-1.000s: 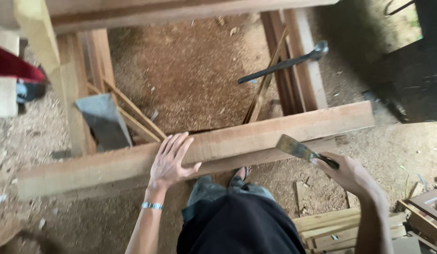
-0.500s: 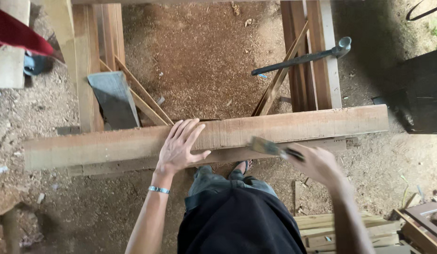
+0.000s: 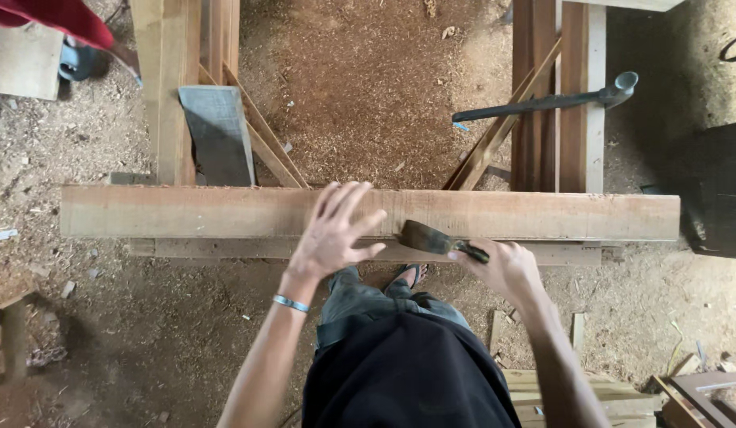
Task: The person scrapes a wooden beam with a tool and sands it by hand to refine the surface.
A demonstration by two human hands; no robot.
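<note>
A long reddish wooden plank (image 3: 185, 212) lies crosswise in front of me on wooden supports. My left hand (image 3: 332, 234) rests flat on its top near the middle, fingers spread. My right hand (image 3: 506, 269) grips the dark handle of a putty knife (image 3: 431, 238), whose wide metal blade touches the plank's near edge just right of my left hand. A silver bracelet is on my left wrist.
Wooden trestle frames (image 3: 562, 95) stand under the plank at left and right. A long dark metal bar (image 3: 542, 101) leans on the right frame. A grey board (image 3: 217, 135) lies by the left frame. Sawdust covers the ground. Stacked timber (image 3: 613, 396) lies at lower right.
The putty knife and my right hand moved left along the plank's near edge toward my left hand. The view shifted so the plank now lies level.
</note>
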